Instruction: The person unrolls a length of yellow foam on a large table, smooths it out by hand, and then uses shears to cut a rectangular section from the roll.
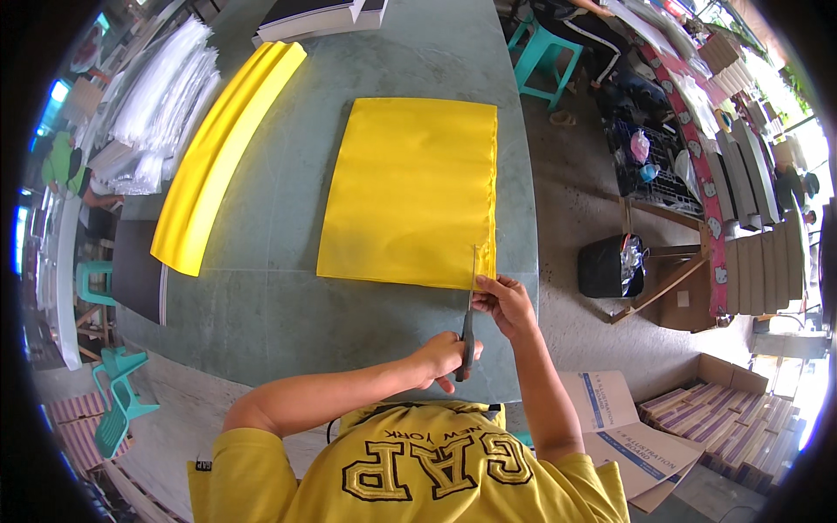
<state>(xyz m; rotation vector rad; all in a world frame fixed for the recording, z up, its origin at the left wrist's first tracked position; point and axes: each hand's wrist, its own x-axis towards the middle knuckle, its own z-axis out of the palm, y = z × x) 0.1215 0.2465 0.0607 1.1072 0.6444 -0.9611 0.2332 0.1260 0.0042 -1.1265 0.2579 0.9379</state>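
A square yellow sheet or stack of sheets (405, 192) lies flat on the grey-green table (375, 327), its right edge ragged. My left hand (440, 359) is closed around the dark handle of a pair of scissors (467, 342). The thin blades point away from me and lie over the sheet's near right corner. Beside the blades, my right hand (508, 305) pinches that corner between thumb and fingers. Further left rests a long, folded yellow strip of the same-looking material (228, 166), apart from both hands.
Clear plastic sheets (166, 105) are heaped at the far left, above a dark board (139, 270). Thick dark-covered stacks (323, 19) stand at the far edge. Right of the table are a black bin (602, 266) and a green stool (547, 61) with a seated person.
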